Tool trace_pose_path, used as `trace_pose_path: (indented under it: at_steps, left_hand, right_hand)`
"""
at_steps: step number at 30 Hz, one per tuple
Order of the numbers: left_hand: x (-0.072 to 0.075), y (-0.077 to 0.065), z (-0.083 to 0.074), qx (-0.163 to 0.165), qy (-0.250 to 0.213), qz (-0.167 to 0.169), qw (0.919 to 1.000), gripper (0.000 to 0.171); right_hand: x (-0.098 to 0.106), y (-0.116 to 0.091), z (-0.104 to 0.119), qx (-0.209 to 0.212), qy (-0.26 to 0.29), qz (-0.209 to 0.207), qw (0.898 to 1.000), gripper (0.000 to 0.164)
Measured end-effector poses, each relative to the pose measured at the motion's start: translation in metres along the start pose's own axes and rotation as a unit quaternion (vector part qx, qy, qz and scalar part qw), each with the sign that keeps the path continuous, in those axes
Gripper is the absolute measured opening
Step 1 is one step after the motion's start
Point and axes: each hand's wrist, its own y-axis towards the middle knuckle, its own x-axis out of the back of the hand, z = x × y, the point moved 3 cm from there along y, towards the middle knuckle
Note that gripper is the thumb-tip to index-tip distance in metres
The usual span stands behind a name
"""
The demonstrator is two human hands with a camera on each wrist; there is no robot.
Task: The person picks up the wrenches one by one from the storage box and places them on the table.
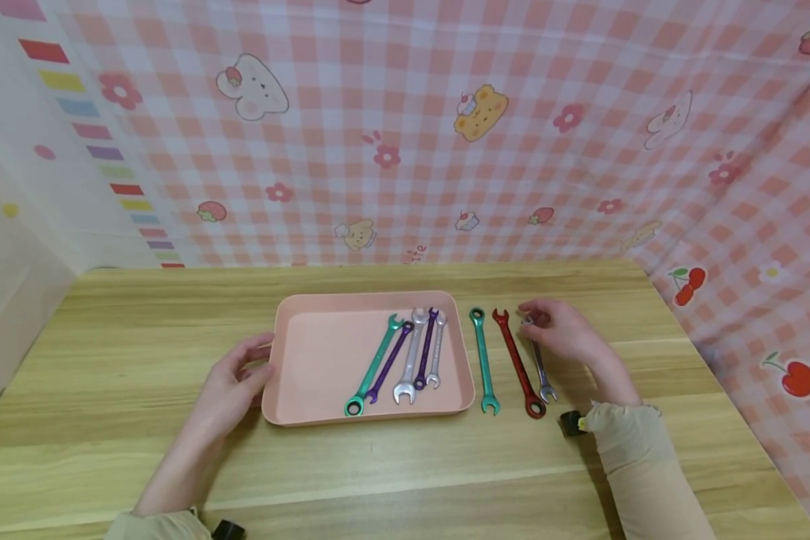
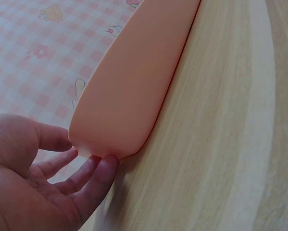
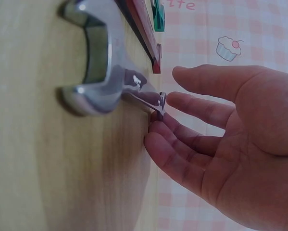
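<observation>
A pink tray (image 1: pixel 313 364) lies on the table; my left hand (image 1: pixel 224 391) rests at its left end. In the left wrist view the fingertips (image 2: pixel 107 166) touch the tray's outer wall (image 2: pixel 129 82). My right hand (image 1: pixel 562 330) is at the far end of a silver wrench (image 1: pixel 540 367) on the table right of the tray. Seen from the right wrist, its fingers (image 3: pixel 168 154) are spread about the wrench's far end, and the thumb stands off it. A red wrench (image 1: pixel 516 360) and a teal wrench (image 1: pixel 483 360) lie between that wrench and the tray.
Inside the tray's right half lie several wrenches: a teal one (image 1: pixel 376 364), two purple ones (image 1: pixel 389 361) and silver ones (image 1: pixel 412 356). The wooden table (image 1: pixel 378 480) meets a pink checked cloth (image 1: pixel 344 172) at the back.
</observation>
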Motion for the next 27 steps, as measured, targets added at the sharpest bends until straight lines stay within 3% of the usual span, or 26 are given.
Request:
trace_pose_path:
  at_steps: [17,27]
  left_hand:
    - [-0.003,0.001,0.001,0.004,0.000,0.002,1.0000,0.056]
    - [0.000,0.002,0.002,0.003,-0.001,0.001,1.0000,0.057]
  right_hand:
    - [0.004,-0.004,0.003,0.000,-0.011,-0.005,1.000,0.042]
    - [0.002,-0.010,0.041,0.035,0.005,-0.014,0.999,0.043]
